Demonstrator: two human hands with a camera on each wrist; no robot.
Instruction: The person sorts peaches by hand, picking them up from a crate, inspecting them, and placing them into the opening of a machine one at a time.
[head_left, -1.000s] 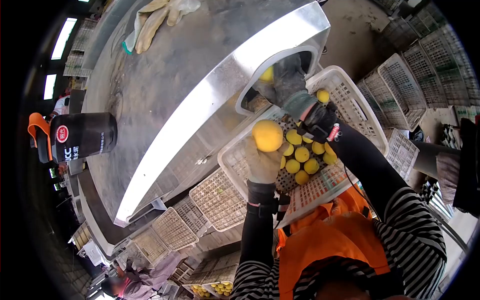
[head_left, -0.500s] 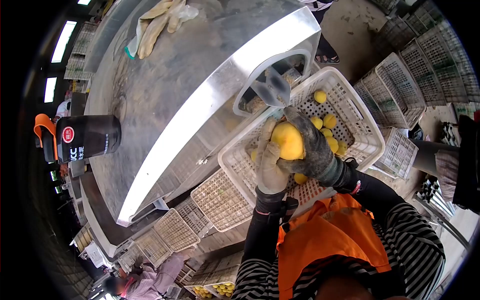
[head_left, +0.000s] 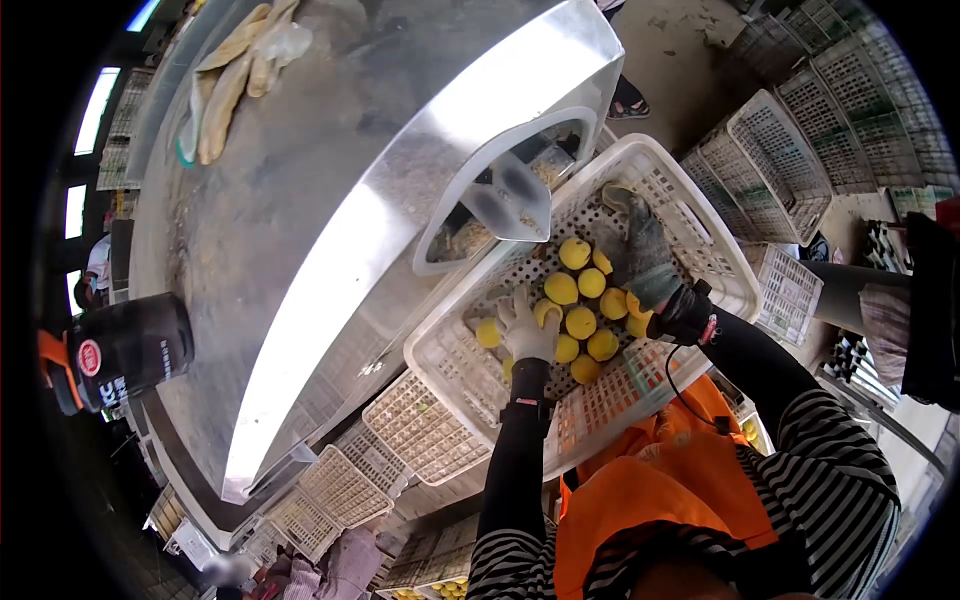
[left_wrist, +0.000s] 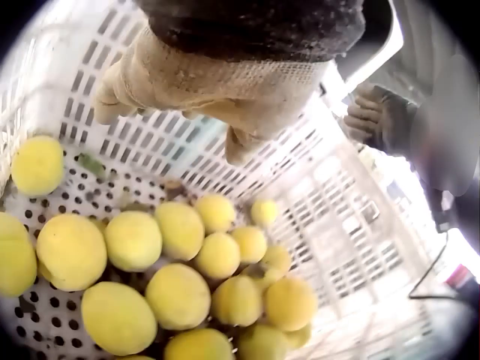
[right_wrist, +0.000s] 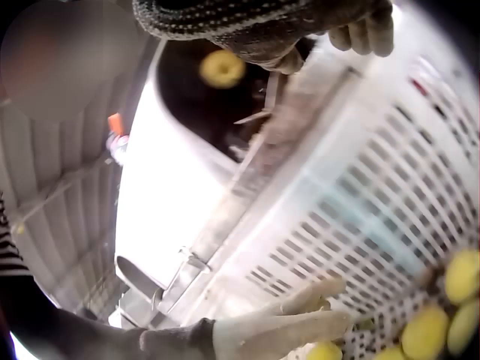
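Note:
A pale crate [head_left: 445,370] holds several yellow fruits [head_left: 580,322], also visible in the left wrist view as fruits [left_wrist: 133,240] on its perforated floor. In the head view, my light-gloved left hand [head_left: 528,330] is over the crate's left part, its fingers beside a fruit [head_left: 547,312]. The left wrist view shows this left hand [left_wrist: 217,90] above the fruits, holding nothing visible. My dark-gloved right hand [head_left: 645,255] reaches over the crate's right side, fingers extended, beside the fruits. In the right wrist view, the right hand [right_wrist: 300,34] shows no fruit in its fingers.
A metal table [head_left: 300,170] with a bright curved rim and a chute opening [head_left: 510,195] adjoins the crate. Loose gloves [head_left: 235,85] and a black bottle [head_left: 130,350] are on the left. More crates [head_left: 780,160] stand at the right.
The large yellow fruit that both hands held half a second ago is out of their grip. The hands have parted and lowered into the crate, and the head view has shifted.

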